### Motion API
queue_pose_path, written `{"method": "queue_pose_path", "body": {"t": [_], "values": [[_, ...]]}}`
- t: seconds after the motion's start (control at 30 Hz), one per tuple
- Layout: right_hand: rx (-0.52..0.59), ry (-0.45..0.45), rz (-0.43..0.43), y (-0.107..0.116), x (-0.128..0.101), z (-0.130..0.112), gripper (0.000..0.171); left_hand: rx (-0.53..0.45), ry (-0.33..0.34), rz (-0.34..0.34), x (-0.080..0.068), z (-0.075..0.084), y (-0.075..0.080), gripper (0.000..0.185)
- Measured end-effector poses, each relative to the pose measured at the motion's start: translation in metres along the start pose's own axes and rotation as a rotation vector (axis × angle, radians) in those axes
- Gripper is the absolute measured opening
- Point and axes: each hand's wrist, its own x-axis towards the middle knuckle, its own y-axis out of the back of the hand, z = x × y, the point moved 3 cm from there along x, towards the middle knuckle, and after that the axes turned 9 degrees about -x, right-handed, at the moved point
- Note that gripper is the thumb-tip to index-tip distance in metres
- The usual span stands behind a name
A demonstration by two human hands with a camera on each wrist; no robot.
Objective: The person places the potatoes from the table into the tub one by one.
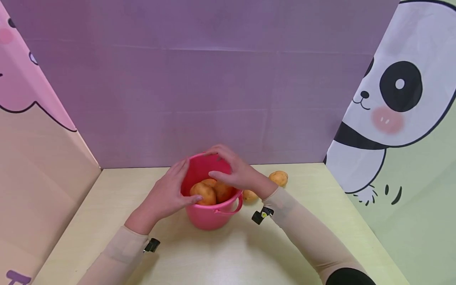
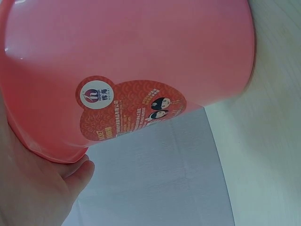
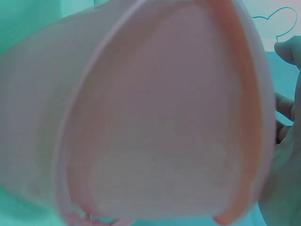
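A pink bucket (image 1: 210, 219) with a side handle stands on the table, holding several potatoes (image 1: 203, 193). At its left, my left hand (image 1: 169, 194) grips the rim, thumb lying over the near edge and fingers along the outside. Up close, the left wrist view has the bucket wall (image 2: 141, 52) with a red label (image 2: 129, 110), and the left hand (image 2: 37, 183) at the rim. Over the bucket's far right side is my right hand (image 1: 236, 168), fingers bent loosely and thumb extended above the potatoes. The right wrist view shows that hand (image 3: 287, 141) beside the bucket's rim.
Just right of the bucket, one potato (image 1: 250, 196) lies on the table (image 1: 285, 237), partly hidden by the right arm. Another potato (image 1: 279, 178) sits farther back. A purple backdrop (image 1: 213, 87) rises behind, with a panda-print panel (image 1: 409, 166) on the right.
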Motion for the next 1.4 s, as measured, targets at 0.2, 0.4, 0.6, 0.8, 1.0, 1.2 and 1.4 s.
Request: {"method": "queue_pose_path", "body": {"t": [0.2,0.4,0.6,0.8,1.0,1.2,1.4], "values": [[0.009,-0.090,0.024,0.013,-0.020,0.012,0.051,-0.005,0.027,-0.005,0.000,0.000,0.000,0.128],[-0.002,-0.146,0.052,0.026,-0.041,0.016,0.053,-0.008,0.042,-0.008,0.000,0.002,0.000,0.129],[-0.048,-0.184,0.094,0.036,-0.060,0.023,0.049,-0.013,0.049,-0.008,-0.001,0.003,0.000,0.128],[-0.042,-0.226,0.121,0.044,-0.078,0.030,0.047,-0.018,0.060,-0.009,-0.002,0.004,0.000,0.129],[-0.057,-0.243,0.149,0.049,-0.093,0.040,0.044,-0.013,0.048,-0.004,-0.001,0.004,0.001,0.128],[-0.061,-0.263,0.166,0.050,-0.105,0.050,0.041,-0.017,0.057,-0.010,-0.001,0.003,0.000,0.129],[-0.066,-0.311,0.154,0.047,-0.115,0.055,0.041,-0.017,0.054,-0.009,-0.001,0.004,0.001,0.128]]}}
